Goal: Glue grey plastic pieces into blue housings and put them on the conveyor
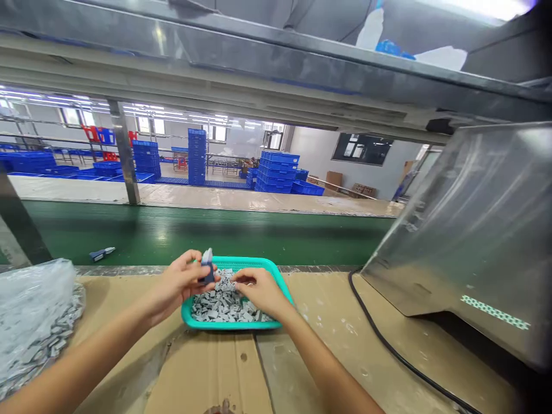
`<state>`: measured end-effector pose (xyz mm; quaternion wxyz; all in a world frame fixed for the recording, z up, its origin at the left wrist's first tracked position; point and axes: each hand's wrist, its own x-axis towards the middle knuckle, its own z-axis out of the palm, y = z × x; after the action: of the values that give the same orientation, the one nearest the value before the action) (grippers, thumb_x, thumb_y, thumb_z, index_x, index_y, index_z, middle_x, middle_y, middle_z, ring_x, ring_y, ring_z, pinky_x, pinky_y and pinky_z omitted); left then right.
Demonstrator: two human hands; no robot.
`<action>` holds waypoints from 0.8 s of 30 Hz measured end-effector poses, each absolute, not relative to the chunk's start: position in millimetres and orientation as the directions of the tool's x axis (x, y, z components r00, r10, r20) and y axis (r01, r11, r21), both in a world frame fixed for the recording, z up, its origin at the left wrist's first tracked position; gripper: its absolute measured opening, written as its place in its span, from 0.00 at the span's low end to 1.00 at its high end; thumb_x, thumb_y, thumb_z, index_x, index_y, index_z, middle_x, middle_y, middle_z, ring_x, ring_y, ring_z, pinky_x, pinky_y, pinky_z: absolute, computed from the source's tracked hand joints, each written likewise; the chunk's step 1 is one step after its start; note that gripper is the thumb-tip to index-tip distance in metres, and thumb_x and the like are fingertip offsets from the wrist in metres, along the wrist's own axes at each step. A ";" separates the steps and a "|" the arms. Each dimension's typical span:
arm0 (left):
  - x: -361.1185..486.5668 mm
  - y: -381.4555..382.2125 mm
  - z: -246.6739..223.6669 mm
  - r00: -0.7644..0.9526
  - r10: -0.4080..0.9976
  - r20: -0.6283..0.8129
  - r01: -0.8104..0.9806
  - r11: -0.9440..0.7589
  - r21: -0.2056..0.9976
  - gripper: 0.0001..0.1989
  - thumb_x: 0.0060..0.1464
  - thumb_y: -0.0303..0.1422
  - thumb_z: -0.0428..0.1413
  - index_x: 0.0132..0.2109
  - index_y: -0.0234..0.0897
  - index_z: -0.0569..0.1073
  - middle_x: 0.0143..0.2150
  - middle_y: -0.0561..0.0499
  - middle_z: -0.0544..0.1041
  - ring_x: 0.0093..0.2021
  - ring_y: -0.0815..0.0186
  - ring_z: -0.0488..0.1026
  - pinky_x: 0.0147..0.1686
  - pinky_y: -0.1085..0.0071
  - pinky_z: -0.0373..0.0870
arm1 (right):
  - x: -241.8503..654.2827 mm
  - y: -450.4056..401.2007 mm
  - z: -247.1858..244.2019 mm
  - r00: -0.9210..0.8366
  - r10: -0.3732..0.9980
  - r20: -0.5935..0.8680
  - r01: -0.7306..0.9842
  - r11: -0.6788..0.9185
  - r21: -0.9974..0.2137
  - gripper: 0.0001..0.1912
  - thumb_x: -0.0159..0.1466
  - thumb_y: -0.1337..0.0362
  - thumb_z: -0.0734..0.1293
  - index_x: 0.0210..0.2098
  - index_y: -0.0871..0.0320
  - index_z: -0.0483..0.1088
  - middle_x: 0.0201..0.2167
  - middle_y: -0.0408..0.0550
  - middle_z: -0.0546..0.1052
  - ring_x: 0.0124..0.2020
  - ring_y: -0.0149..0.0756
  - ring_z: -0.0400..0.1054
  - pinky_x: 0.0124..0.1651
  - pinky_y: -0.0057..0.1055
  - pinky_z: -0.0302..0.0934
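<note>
Two bare hands reach over a teal plastic tray heaped with small grey moulded parts, and the tray sits on a worktop covered in brown cardboard. The left hand is raised at the tray's near-left corner, its fingers clamped on a single blue-and-grey part that stands upright above the rim. The right hand lies over the pile, its fingers curled down together at the heap; whether they pinch a piece is hidden. The two hands are close, nearly touching at the middle of the tray. To the left, a clear plastic bag full of similar grey parts rests on the worktop, well apart from the tray. Just behind the worktop runs a green conveyor belt, with one loose blue-and-grey part lying on it. To the right stands a stainless steel hood, with a black cable curving across the cardboard in front of it. Beyond the belt, stacks of blue crates fill the factory floor.
</note>
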<state>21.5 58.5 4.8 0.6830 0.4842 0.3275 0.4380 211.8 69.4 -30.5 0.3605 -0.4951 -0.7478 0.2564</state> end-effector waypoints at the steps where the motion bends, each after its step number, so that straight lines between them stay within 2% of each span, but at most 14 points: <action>1: 14.9 49.8 0.9 0.385 0.920 -0.076 -0.292 0.200 0.935 0.12 0.41 0.26 0.56 0.33 0.38 0.59 0.29 0.55 0.69 0.33 0.72 0.69 0.36 0.73 0.66 | 210.0 67.4 -27.1 -0.244 0.923 0.296 0.543 0.384 -0.747 0.10 0.52 0.73 0.60 0.31 0.63 0.71 0.25 0.46 0.74 0.25 0.31 0.67 0.30 0.27 0.63; 4: 7.6 35.4 -3.5 0.404 0.908 -0.114 -0.252 0.230 0.940 0.13 0.41 0.23 0.52 0.36 0.38 0.61 0.27 0.58 0.65 0.26 0.77 0.63 0.27 0.79 0.62 | 196.8 51.2 -10.0 -0.256 0.908 0.331 0.525 0.418 -0.741 0.10 0.52 0.72 0.59 0.31 0.61 0.70 0.27 0.46 0.72 0.27 0.30 0.67 0.30 0.27 0.63; 7: 10.7 30.9 1.3 0.509 0.860 -0.028 -0.135 0.112 0.984 0.06 0.46 0.29 0.53 0.34 0.37 0.63 0.24 0.58 0.62 0.24 0.77 0.59 0.24 0.79 0.56 | 175.6 25.7 8.5 -0.302 0.869 0.391 0.532 0.494 -0.687 0.09 0.53 0.72 0.59 0.30 0.59 0.70 0.28 0.46 0.71 0.29 0.31 0.65 0.32 0.27 0.62; 9: 13.0 29.8 3.9 0.538 0.843 0.024 -0.129 0.055 0.990 0.08 0.47 0.34 0.53 0.32 0.35 0.64 0.24 0.57 0.63 0.25 0.76 0.59 0.25 0.79 0.56 | 162.7 11.3 15.7 -0.328 0.835 0.442 0.538 0.550 -0.639 0.09 0.53 0.73 0.59 0.29 0.58 0.70 0.27 0.45 0.70 0.30 0.31 0.65 0.33 0.28 0.62; 11: 13.4 29.3 3.8 0.518 0.853 0.059 -0.188 0.046 0.981 0.09 0.45 0.36 0.55 0.31 0.34 0.65 0.26 0.56 0.66 0.27 0.75 0.62 0.27 0.78 0.58 | 153.9 3.1 17.9 -0.316 0.817 0.483 0.530 0.574 -0.624 0.11 0.53 0.74 0.59 0.32 0.58 0.69 0.29 0.45 0.71 0.31 0.31 0.64 0.35 0.28 0.61; 13: 12.0 29.9 1.7 0.495 0.867 0.055 -0.251 0.082 0.965 0.09 0.43 0.35 0.57 0.30 0.34 0.66 0.27 0.54 0.68 0.29 0.74 0.64 0.30 0.76 0.59 | 149.9 0.7 16.9 -0.281 0.816 0.505 0.505 0.573 -0.646 0.12 0.54 0.74 0.60 0.36 0.58 0.67 0.31 0.45 0.71 0.30 0.31 0.65 0.35 0.28 0.62; 16: 9.8 32.7 -1.4 0.513 0.857 0.045 -0.345 0.158 0.925 0.08 0.39 0.31 0.60 0.27 0.33 0.68 0.27 0.53 0.71 0.32 0.71 0.67 0.35 0.75 0.61 | 149.6 1.5 15.8 -0.260 0.806 0.532 0.513 0.582 -0.631 0.10 0.54 0.72 0.60 0.36 0.59 0.66 0.31 0.46 0.71 0.29 0.31 0.64 0.34 0.28 0.62; 20: 9.9 35.3 -2.8 0.521 0.853 0.037 -0.448 0.237 0.862 0.07 0.37 0.28 0.61 0.28 0.33 0.72 0.30 0.52 0.74 0.35 0.71 0.69 0.40 0.74 0.62 | 151.9 1.7 20.8 -0.295 0.735 0.611 0.597 0.641 -0.483 0.07 0.55 0.71 0.61 0.34 0.58 0.68 0.30 0.46 0.71 0.30 0.31 0.63 0.34 0.29 0.61; 24: 9.8 32.7 -2.0 0.524 0.852 0.005 -0.423 0.255 0.869 0.07 0.36 0.28 0.61 0.27 0.33 0.71 0.29 0.53 0.73 0.33 0.72 0.69 0.40 0.74 0.63 | 156.2 -1.4 27.8 -0.372 0.681 0.631 0.619 0.689 -0.378 0.06 0.55 0.72 0.62 0.31 0.58 0.68 0.29 0.46 0.72 0.30 0.32 0.65 0.34 0.28 0.61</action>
<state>9.8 32.7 -2.0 0.7539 0.4402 0.2433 0.4227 156.2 -1.4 27.8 0.3997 -0.3927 -0.8274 0.0385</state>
